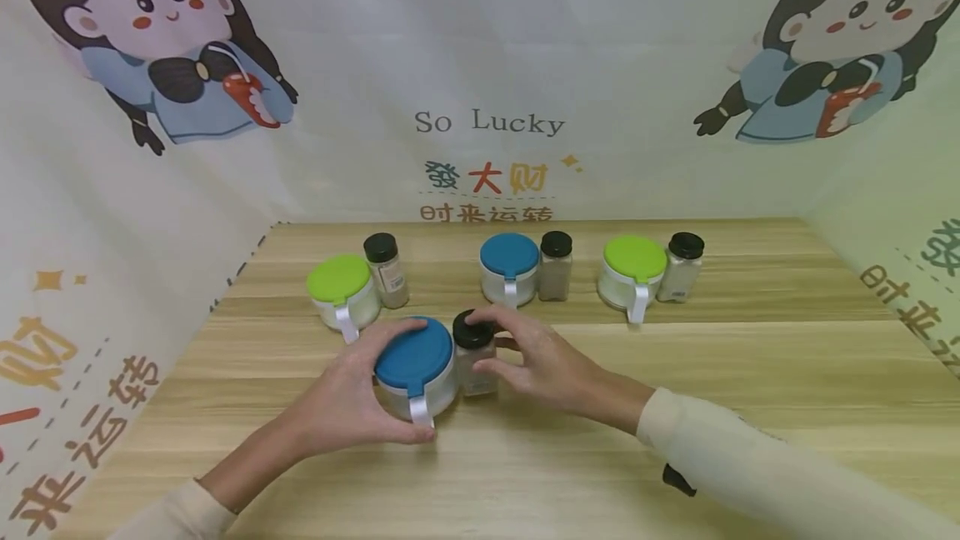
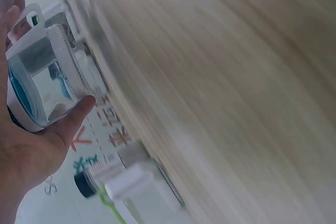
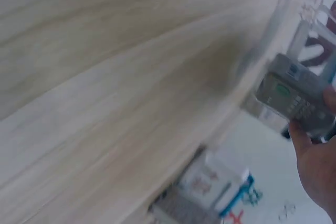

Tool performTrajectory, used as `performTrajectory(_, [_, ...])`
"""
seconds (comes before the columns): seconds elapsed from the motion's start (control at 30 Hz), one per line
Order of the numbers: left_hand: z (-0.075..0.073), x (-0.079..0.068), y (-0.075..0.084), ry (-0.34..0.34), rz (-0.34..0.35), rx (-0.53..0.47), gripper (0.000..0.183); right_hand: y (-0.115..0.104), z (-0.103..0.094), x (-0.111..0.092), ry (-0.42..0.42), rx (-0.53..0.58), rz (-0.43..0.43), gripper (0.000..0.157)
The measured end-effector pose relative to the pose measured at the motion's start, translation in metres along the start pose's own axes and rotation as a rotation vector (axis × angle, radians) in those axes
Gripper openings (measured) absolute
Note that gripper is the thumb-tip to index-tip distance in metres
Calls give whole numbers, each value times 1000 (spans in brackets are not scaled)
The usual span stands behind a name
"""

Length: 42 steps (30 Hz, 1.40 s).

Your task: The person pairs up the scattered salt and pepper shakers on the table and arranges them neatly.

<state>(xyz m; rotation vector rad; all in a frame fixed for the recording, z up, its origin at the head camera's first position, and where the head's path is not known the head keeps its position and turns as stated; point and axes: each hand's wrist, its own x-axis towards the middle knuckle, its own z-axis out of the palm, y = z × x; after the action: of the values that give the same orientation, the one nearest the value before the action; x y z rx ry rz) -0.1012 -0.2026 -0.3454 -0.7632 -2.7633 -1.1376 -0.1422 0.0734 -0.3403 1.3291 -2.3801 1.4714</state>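
Here's the blue-lidded pot (image 1: 416, 357), tucked inside the left hand (image 1: 348, 402), whose thumb and fingers wrap its side: round blue lid, see-through body, white handle facing the person. And just to its right, the spice jar (image 1: 476, 361), black cap, clear squarish body, greyish contents, a green mark on its side, gripped by the right hand (image 1: 540, 361). Out beyond the left hand, a green-lidded pot (image 1: 341, 280) beside a slim bottle (image 1: 392, 282). Ahead of the right hand, another blue pot (image 1: 510, 257) with a dark-capped jar (image 1: 556, 269); farther right, another green pot (image 1: 635, 258) and a squat jar (image 1: 681, 269), all on the wood-grain surface (image 1: 570, 473).
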Motion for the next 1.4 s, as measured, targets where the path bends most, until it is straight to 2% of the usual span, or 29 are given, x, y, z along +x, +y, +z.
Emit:
performTrajectory(0.1, [7,8,7,-10,16,11,110,-1,-11,-10,17,1,-2,50])
performTrajectory(0.3, [23,27,19,9,96,7,109,-3,-33,-26,49,5,23,51])
performTrajectory(0.6, [45,50,45,-4,174,-12,110,-10,-59,-60,154,-28,71,54])
performTrajectory(0.9, [60,69,62,-3,208,25,109,-4,-70,-85,244,-129,72,55])
performTrajectory(1.0, [66,76,67,-3,213,31,109,-2,-77,-91,244,-146,76,55])
performTrajectory(1.17, [82,90,72,-27,209,18,109,1,-93,-100,235,-178,79,55])
performTrajectory(1.4, [106,112,83,-56,226,43,109,9,-108,-118,287,-202,147,54])
